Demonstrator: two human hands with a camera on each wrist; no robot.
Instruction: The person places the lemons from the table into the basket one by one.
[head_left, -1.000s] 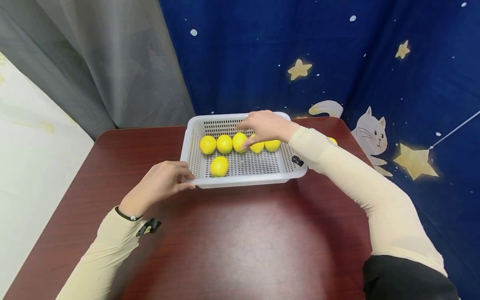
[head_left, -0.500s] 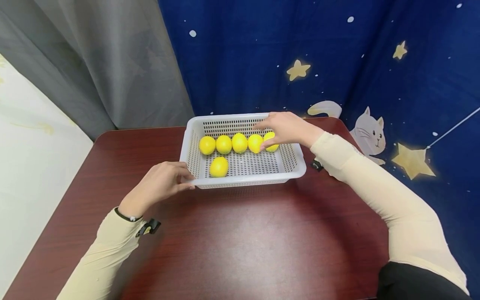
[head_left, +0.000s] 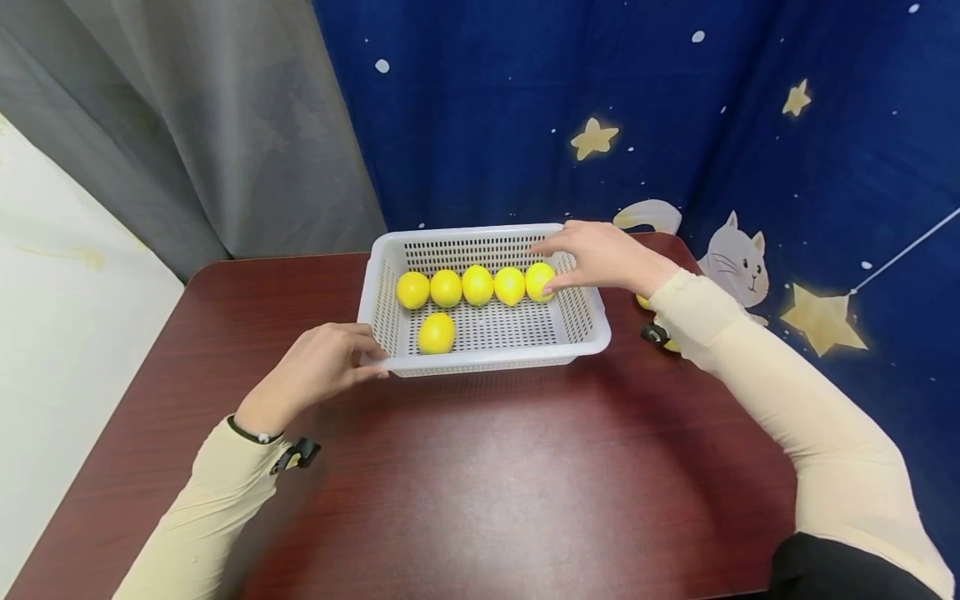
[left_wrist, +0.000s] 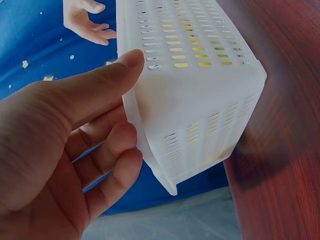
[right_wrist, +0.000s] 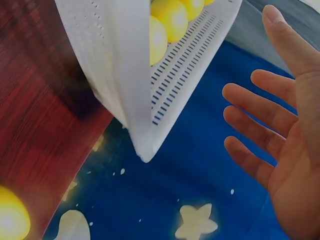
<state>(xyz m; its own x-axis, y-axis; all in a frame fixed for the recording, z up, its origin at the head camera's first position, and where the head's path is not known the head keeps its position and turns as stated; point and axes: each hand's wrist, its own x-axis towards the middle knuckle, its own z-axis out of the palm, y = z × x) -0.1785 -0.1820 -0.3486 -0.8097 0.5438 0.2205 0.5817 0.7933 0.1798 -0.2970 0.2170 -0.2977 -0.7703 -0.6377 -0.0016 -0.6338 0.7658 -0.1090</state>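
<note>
A white perforated plastic basket (head_left: 495, 359) stands on the table in the head view. Inside, several lemons (head_left: 477, 285) line up along its back, and a single lemon (head_left: 437, 333) lies nearer the front left. My left hand (head_left: 322, 364) pinches the basket's rim at the near left corner; in the left wrist view its thumb (left_wrist: 131, 59) presses the outer wall. Over the basket's right end hovers my right hand (head_left: 603, 257), thumb and fingers spread and holding nothing. The right wrist view shows its fingers (right_wrist: 260, 107) apart from the basket wall.
Beyond the basket's right side, another lemon (head_left: 642, 302) shows partly behind my right arm. A yellow patch lies under the right wrist camera (head_left: 655, 334). The dark red table (head_left: 480, 483) reaches back to a blue curtain (head_left: 495, 125) and a grey one (head_left: 262, 133).
My right hand has moved right, from above the middle of the row to the basket's right end, uncovering the lemons there. The left hand still holds the corner.
</note>
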